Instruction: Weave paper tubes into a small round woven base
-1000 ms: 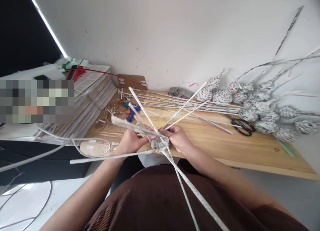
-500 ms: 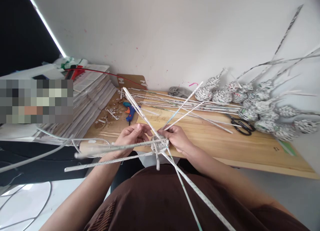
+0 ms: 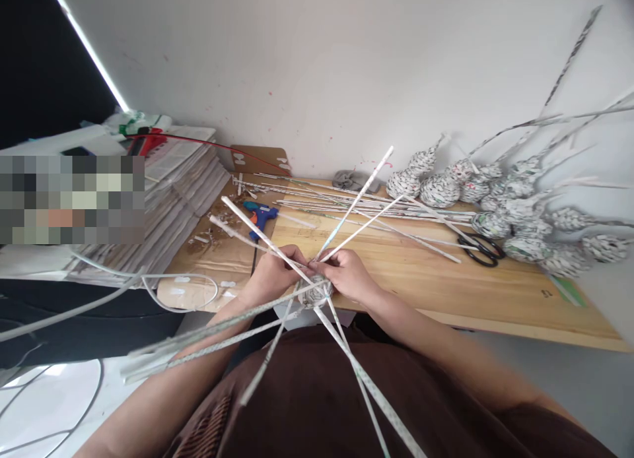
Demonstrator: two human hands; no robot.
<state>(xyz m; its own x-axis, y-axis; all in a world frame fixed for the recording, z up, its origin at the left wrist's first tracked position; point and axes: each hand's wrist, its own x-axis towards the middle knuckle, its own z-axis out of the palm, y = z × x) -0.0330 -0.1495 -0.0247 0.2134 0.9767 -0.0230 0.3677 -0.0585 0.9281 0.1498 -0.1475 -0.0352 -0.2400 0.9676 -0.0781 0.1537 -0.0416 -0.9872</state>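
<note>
A small round woven paper piece (image 3: pixel 315 293) sits between my hands at the table's near edge, with several long paper tubes sticking out in all directions. My left hand (image 3: pixel 281 272) is closed at its upper left side, its fingers pinching a paper tube near the weave. On the upper right, my right hand (image 3: pixel 347 273) pinches the piece's rim where two tubes rise toward the wall. The fingertips of both hands nearly meet, and what lies right between them is partly hidden.
Loose paper tubes (image 3: pixel 366 206) lie along the back of the wooden table (image 3: pixel 495 299). Black-handled scissors (image 3: pixel 483 250) and several woven paper shapes (image 3: pixel 440 191) are at right. A blue glue gun (image 3: pixel 262 220) and stacked newspapers (image 3: pixel 198 181) are at left.
My left hand has moved right and closed in beside my right hand. The tubes on the left have spread and swung lower, and the woven piece has shifted slightly.
</note>
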